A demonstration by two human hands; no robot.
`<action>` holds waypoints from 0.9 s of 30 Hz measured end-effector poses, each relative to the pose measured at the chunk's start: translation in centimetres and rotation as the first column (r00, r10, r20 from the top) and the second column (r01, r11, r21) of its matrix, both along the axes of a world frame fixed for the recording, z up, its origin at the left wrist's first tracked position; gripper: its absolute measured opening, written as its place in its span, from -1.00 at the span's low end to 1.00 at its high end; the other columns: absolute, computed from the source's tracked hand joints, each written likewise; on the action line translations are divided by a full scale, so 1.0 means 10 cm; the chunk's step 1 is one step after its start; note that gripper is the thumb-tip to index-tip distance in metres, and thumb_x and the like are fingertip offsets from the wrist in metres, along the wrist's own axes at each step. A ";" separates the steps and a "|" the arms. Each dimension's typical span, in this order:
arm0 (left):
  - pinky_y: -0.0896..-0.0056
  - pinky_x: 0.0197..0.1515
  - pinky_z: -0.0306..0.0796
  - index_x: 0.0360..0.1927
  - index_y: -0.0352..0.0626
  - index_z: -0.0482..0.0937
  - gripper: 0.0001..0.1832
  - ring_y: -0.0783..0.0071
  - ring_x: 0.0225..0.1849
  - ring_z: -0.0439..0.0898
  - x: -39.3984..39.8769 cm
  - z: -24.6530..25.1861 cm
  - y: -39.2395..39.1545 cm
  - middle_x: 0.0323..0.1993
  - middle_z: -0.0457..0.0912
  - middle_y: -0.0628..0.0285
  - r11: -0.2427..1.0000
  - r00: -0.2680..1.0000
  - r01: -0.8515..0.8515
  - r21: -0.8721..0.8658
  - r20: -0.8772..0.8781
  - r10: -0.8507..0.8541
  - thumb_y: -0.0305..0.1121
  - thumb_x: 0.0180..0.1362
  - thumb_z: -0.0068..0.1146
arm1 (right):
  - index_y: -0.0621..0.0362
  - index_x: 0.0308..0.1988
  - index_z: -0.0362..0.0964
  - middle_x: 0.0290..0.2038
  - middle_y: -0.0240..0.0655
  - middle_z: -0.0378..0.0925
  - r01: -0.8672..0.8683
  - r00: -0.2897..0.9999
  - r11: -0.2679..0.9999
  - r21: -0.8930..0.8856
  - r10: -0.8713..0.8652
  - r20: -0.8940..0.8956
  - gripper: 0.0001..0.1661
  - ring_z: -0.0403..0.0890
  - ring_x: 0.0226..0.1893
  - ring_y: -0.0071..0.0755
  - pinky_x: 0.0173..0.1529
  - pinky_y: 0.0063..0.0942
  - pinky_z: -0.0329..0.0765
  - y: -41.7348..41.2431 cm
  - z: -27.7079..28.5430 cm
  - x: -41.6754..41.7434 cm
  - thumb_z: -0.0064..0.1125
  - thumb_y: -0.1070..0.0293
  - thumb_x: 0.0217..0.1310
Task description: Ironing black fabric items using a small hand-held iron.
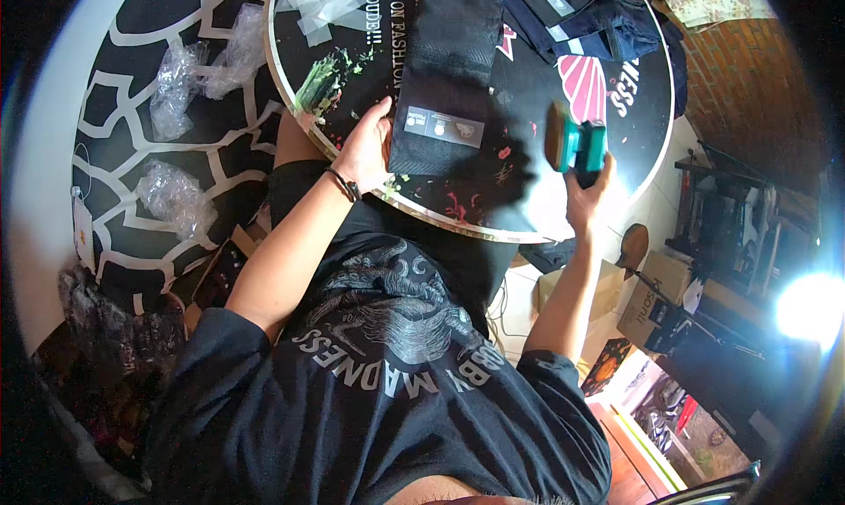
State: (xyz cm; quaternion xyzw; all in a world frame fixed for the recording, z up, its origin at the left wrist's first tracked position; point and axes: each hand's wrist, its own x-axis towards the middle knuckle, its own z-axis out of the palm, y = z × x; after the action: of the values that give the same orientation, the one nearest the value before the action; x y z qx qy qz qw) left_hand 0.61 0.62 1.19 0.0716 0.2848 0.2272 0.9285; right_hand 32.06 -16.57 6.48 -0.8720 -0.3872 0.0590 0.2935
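A folded length of black fabric (pixel 449 76) lies on the round black table (pixel 528 205). Near its front end sits a grey transfer or label (pixel 443 127) with pale printing. My left hand (pixel 365 145) is against the fabric's left edge, thumb pointing away from me; its fingertips are partly hidden, so a grip cannot be made out. In my right hand (pixel 591 191) is a green handheld press or small iron (pixel 581 145), tilted, its brownish plate side turned left. The tool is to the right of the fabric, apart from it, and looks blurred.
Clear film sheets (pixel 320 3) lie at the table's far left. Dark folded garments (pixel 594 23) with pale strips are at the far right. Crumpled clear plastic (pixel 177 198) rests on the patterned covering to the left. Cardboard boxes (pixel 650 304) stand on the right.
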 end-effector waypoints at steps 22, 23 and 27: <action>0.12 0.35 0.40 0.16 -0.27 0.60 -0.20 0.23 0.19 0.64 -0.10 -0.03 0.02 0.11 0.71 0.10 1.000 0.998 0.001 0.015 -0.065 -0.001 0.35 0.39 -0.16 | 0.09 0.18 0.35 -0.18 -0.12 0.63 -0.571 0.819 0.815 -0.103 0.574 0.007 -0.40 0.71 -0.15 0.07 -0.10 -0.07 0.61 0.85 0.34 -1.42 0.36 0.19 0.23; 0.18 0.31 0.46 0.18 -0.27 0.58 -0.29 0.28 0.15 0.67 -0.10 -0.08 0.01 0.10 0.71 0.09 0.998 0.995 -0.003 0.069 -0.096 0.010 0.25 0.43 -0.07 | 0.09 0.18 0.35 -0.18 -0.12 0.63 -0.571 0.818 0.814 -0.105 0.575 0.005 -0.40 0.71 -0.15 0.07 -0.10 -0.07 0.61 0.85 0.34 -1.42 0.36 0.19 0.23; 0.15 0.30 0.49 0.16 -0.20 0.60 -0.47 0.37 0.15 0.66 -0.04 -0.07 -0.04 0.08 0.72 0.18 0.992 0.989 0.046 0.113 -0.145 -0.029 0.05 0.51 -0.06 | 0.10 0.17 0.34 -0.18 -0.10 0.63 -0.573 0.818 0.815 -0.088 0.575 -0.007 -0.41 0.70 -0.15 0.09 -0.09 -0.07 0.60 0.83 0.34 -1.42 0.36 0.22 0.22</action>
State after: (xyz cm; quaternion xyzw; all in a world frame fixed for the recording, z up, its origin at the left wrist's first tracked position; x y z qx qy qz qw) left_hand 0.24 0.25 0.53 0.1471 0.3356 0.2200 0.9041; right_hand 17.85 -8.22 9.84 -0.7273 -0.6318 0.1525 0.2204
